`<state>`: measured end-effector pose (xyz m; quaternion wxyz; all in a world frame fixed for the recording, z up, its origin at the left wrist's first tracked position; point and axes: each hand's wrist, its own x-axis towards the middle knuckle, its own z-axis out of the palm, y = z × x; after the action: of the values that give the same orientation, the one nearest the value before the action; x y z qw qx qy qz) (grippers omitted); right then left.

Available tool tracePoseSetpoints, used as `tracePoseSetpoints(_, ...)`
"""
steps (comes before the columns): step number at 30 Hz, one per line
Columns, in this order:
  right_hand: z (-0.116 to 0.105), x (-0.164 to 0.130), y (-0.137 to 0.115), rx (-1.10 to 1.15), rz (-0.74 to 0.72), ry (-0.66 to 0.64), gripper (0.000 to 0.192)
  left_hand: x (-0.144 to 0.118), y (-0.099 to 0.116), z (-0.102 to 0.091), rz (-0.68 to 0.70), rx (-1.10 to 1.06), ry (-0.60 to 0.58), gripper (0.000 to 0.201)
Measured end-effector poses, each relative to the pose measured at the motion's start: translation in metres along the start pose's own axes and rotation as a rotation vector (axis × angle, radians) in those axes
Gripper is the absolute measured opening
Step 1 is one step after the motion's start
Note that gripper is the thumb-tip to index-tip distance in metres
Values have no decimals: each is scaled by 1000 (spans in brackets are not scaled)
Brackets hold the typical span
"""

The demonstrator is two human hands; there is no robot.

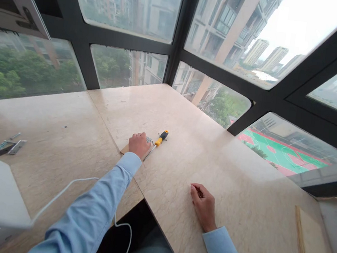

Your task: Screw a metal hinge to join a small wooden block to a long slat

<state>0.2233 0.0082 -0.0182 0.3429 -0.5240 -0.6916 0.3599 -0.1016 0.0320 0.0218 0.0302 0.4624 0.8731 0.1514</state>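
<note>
**Two hands on a marble window surface, one screwdriver**

I see my left hand (pixel 139 144) stretched toward the far middle of the surface (pixel 239 199), fingers curled down onto a small metal part (pixel 149 139) lying on a thin wooden piece (pixel 125 149); whether it grips the part I cannot tell. One screwdriver (pixel 158 142), yellow and black handled, lies just beside that hand. My right hand (pixel 204 205) rests near the near edge, fingers loosely curled, holding nothing. Several metal brackets (pixel 7 146) lie by the left edge. One white cable (pixel 66 190) trails near me. Dark-framed windows (pixel 178 42) wrap the corner.
</note>
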Motion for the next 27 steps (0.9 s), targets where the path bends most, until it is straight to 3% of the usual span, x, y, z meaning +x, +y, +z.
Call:
tracePoseSetpoints(6, 0, 1, 0, 27, 21, -7, 38, 17, -3, 1, 29, 33, -16, 36)
tracePoseSetpoints(16, 0, 0, 1, 92, 42, -8, 34, 39, -18, 4, 9, -90, -165, 51)
tracePoseSetpoints(23, -1, -2, -2, 162, 96, -22, 36, 22, -13, -4, 94, -94, -56, 54)
tracePoseSetpoints(27, -1, -2, -1, 155, 65, -27, 35, 5, -7, -10, 72, -136, -6, 48)
